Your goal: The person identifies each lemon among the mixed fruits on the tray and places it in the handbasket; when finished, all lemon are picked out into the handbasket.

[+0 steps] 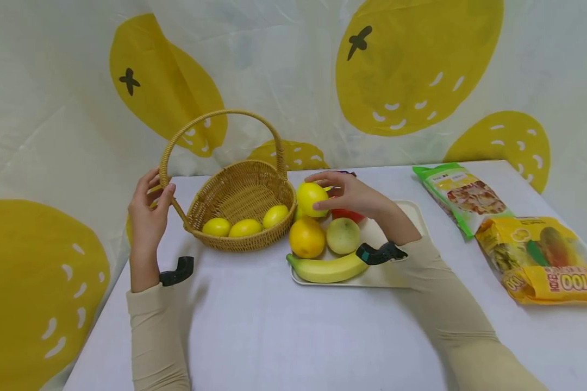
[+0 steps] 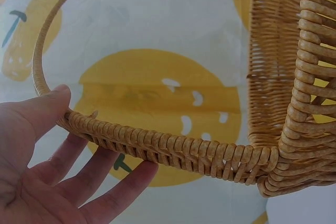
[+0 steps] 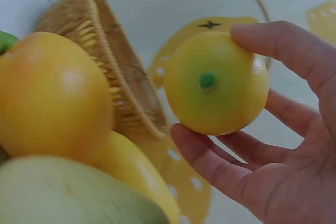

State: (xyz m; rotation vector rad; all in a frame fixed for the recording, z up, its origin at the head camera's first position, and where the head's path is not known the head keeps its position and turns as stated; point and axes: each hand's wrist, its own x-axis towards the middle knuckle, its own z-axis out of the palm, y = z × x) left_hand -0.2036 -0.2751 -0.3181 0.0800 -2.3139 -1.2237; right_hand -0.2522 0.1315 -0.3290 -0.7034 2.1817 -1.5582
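My left hand (image 1: pixel 156 191) pinches the wicker basket's handle (image 2: pixel 173 148) near its left base, thumb on top and fingers (image 2: pixel 121 182) underneath. The basket (image 1: pixel 248 242) stands on the table with three lemons (image 1: pixel 245 227) inside. Just right of the basket rim, my right hand (image 1: pixel 330 191) holds a fourth lemon (image 1: pixel 310 199) in the air; its fingers (image 3: pixel 294 51) curl round the lemon (image 3: pixel 226 98), whose green stem end faces the right wrist camera.
A cream tray (image 1: pixel 413 213) right of the basket carries an orange (image 1: pixel 306 238), a pale green fruit (image 1: pixel 343 235), a banana (image 1: pixel 325 269) and a partly hidden red fruit (image 1: pixel 349 215). A green snack bag (image 1: pixel 462 196) and a yellow one (image 1: pixel 543 258) lie at far right.
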